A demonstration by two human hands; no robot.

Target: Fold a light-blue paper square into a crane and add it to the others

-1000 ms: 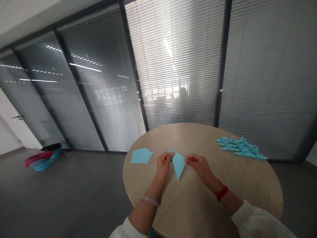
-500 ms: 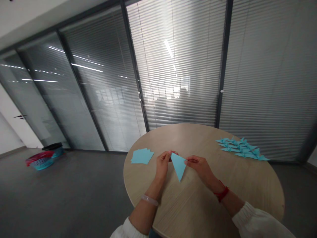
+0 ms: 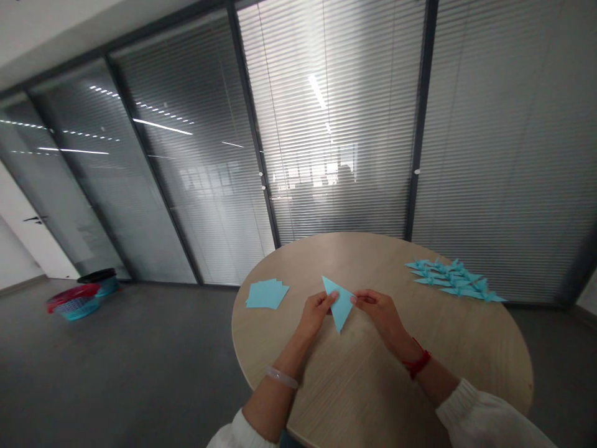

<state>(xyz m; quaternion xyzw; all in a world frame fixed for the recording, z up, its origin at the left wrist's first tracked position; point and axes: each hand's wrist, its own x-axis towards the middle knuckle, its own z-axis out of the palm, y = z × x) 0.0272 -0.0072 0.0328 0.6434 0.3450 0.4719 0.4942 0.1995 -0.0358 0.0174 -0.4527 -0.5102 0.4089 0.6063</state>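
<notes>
Over the middle of the round wood-grain table, the left hand and right hand are close together but not touching, each pinching one side of a folded blue paper triangle between thumb and fingers. Its tip points down toward the person; cannot tell if it touches the table. Clear bracelet on left wrist, red wristband on right. Toward the table's left edge lies a small stack of blue paper squares, just beyond the left hand. Near the far right edge lies a group of blue origami cranes. Off the table, on the grey floor by the glass partition with blinds, sit a red-and-teal basket and a black-rimmed bin.
</notes>
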